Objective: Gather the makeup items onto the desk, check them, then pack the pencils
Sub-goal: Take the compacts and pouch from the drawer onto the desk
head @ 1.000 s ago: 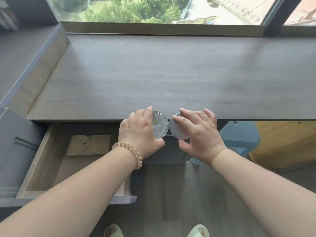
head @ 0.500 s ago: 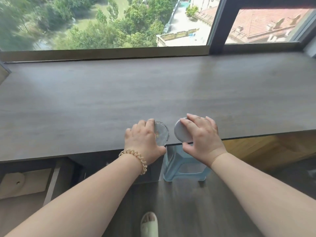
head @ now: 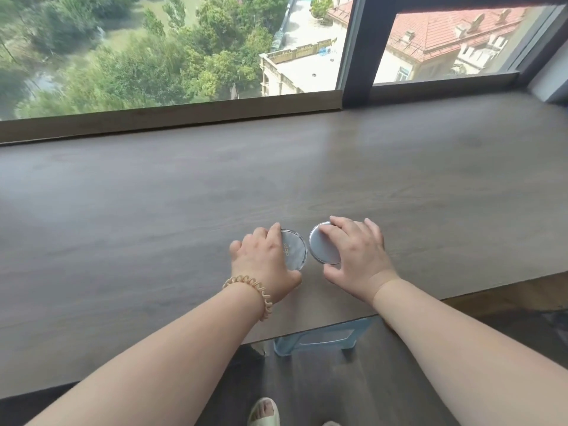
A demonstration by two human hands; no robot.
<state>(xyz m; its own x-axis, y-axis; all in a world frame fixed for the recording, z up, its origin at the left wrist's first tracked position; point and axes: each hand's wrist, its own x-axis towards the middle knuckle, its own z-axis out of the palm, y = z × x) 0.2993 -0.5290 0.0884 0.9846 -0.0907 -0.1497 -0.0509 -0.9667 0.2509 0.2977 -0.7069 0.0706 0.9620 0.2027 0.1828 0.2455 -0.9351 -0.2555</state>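
"2 round compacts: where are they?"

"Near the front edge of the desk (head: 153, 210), side by side and just apart. I see the left compact (head: 294, 249), with lettering on its lid, at 9 o'clock of the plain right compact (head: 322, 245)."

"Hands?"

"Each is clamped on its own. The left hand (head: 261, 259) curls over the lid with its thumb at the near rim, and the right hand (head: 356, 256) pinches likewise. I judge that grip is for setting both down together."

"Anything unclear?"

"I can't tell whether they touch the wood. The lettering is half covered, no pencils show, and the blue stool (head: 322, 336) at 6 o'clock is cut off by the desk."
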